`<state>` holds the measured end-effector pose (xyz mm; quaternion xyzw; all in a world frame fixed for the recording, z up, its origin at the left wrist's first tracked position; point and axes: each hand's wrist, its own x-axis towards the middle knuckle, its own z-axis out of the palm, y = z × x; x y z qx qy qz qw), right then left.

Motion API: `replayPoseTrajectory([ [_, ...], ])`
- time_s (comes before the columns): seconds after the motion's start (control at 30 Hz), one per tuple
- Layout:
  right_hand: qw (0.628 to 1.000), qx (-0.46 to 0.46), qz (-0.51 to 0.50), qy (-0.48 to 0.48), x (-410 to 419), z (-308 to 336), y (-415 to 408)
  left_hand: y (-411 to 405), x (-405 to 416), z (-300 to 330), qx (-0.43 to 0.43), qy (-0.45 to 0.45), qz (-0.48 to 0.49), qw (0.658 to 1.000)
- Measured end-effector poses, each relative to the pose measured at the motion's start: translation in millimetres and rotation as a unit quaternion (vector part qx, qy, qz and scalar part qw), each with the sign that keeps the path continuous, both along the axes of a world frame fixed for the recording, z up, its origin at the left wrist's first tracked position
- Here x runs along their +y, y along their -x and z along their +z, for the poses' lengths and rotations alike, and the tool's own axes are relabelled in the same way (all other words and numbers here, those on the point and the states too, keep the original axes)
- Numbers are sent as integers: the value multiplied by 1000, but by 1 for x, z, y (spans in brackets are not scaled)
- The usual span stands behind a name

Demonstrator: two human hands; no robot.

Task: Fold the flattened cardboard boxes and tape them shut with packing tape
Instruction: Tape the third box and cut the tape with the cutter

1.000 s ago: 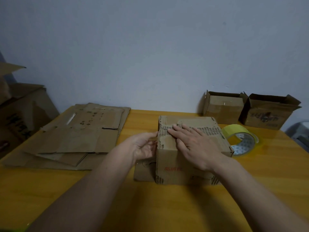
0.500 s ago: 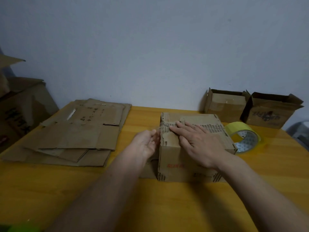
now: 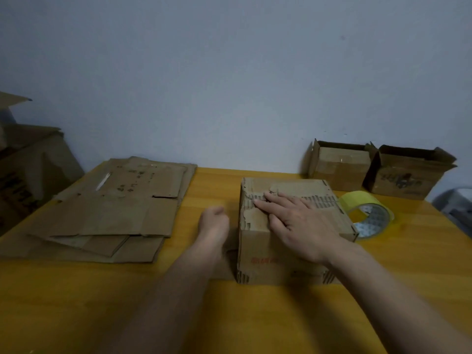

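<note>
A small folded cardboard box (image 3: 258, 254) stands on the yellow table (image 3: 76, 302) in front of me, its top flaps closed along a torn seam. My right hand (image 3: 296, 226) lies flat on the box top, straight fingers pressing the seam near its left end. My left hand (image 3: 214, 223) hangs just left of the box, apart from it, fingers curled and holding nothing. A roll of yellow packing tape (image 3: 367, 213) lies on the table right behind the box's right corner. A stack of flattened cardboard boxes (image 3: 115, 208) lies at the left.
Two assembled boxes with open top flaps, one (image 3: 339, 166) beside the other (image 3: 406, 175), stand against the wall at the back right. A large carton (image 3: 28, 169) stands off the table's left edge. A grey object (image 3: 457, 210) sits beyond the right edge.
My left hand has come off the box's left side and drawn a little to the left, curling. My right hand stays pressed on the top seam.
</note>
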<state>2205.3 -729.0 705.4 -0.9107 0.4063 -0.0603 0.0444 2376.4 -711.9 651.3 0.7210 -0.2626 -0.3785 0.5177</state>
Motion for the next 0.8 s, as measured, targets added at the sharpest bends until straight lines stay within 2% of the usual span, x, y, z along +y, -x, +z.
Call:
replayPoseTrajectory([
  [0.03,1000,1,0,-2,-1,0,0,1,1,11,-43,46,-9,998],
  [0.1,1000,-2,1,-4,-1,0,-1,12,3,29,-94,119,-94,984],
  [0.2,1000,-15,7,-13,0,1,-1,33,9,35,-151,129,-194,961],
  [0.43,1000,-16,6,-20,-1,-2,5,30,9,32,-160,110,-170,966],
  [0.53,1000,-8,-20,-23,2,0,16,31,12,34,-191,108,-152,964],
  [0.7,995,26,-89,25,7,-2,39,32,14,38,-238,86,-129,959],
  [0.8,995,44,-86,27,5,-3,40,37,17,40,-272,46,-158,948],
])
